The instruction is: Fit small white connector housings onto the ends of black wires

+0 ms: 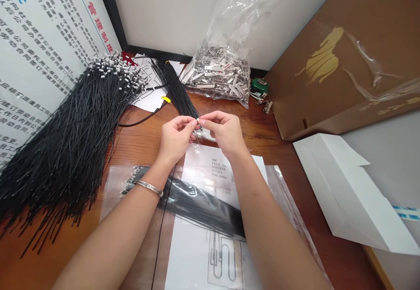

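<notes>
Left hand [177, 138], right hand [225, 133] pinching white connector [197, 121] — wire heap [75, 132] left, bagged clips [219, 71] beyond, box [295, 97] right

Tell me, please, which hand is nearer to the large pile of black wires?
Left. The left hand is to the right of the pile of black wires, apart from it. The right hand is farther right, beyond the left hand.

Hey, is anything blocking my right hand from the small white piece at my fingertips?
Nothing visible. The fingertips of your right hand are right at the small white piece, with those of your left hand on its other side. The banded bundle of black wires lies just beyond.
</notes>
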A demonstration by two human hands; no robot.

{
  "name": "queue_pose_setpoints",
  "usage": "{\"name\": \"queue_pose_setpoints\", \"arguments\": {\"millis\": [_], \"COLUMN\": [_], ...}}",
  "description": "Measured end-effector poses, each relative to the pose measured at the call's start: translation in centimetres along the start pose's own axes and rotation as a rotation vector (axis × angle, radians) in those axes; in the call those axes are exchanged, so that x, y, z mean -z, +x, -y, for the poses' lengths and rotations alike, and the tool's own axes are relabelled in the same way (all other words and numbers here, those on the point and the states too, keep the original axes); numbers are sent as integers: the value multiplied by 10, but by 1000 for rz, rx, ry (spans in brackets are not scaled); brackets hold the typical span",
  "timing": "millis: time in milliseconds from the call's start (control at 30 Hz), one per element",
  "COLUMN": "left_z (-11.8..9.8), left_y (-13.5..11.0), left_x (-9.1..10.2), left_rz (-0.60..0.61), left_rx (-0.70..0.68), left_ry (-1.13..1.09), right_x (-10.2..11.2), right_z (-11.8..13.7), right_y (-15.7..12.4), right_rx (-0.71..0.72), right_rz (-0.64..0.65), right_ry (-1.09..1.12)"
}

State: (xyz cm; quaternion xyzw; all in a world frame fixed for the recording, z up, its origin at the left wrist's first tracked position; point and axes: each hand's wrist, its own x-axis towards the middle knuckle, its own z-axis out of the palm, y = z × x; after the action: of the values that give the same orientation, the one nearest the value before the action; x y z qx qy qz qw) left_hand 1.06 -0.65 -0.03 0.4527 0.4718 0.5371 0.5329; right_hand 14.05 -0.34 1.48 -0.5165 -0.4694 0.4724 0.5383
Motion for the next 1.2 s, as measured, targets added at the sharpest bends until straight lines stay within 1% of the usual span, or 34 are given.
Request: {"name": "queue_pose_setpoints", "arguments": {"millis": [100, 267, 433, 633, 867, 1033, 1200], "left_z": [-1, -1, 0, 2, 1, -1, -1], "left_y": [-1, -3, -3, -2, -1, -1, -1], "left_x": [0, -1, -1, -1, 0, -1, -1], "left_rz": [4, -26, -17, -35, -28, -49, -2], "left_rx": [9, 2, 11, 29, 3, 22, 29], "left_ry": [0, 32, 43, 43, 34, 33, 18], "right_x": [0, 2, 3, 0, -2, -3, -3], "right_z": [-1, -2, -2, -3, -4, -3, -1], "right_y": [0, 2, 2, 2, 1, 1, 0], "right_rx": [-9, -23, -39, -8, -1, -12, -11], "right_rz": [0, 19, 52, -9, -20, -40, -36], "right_ry": [-7, -37, -46, -62, -20, -21, -25]}}
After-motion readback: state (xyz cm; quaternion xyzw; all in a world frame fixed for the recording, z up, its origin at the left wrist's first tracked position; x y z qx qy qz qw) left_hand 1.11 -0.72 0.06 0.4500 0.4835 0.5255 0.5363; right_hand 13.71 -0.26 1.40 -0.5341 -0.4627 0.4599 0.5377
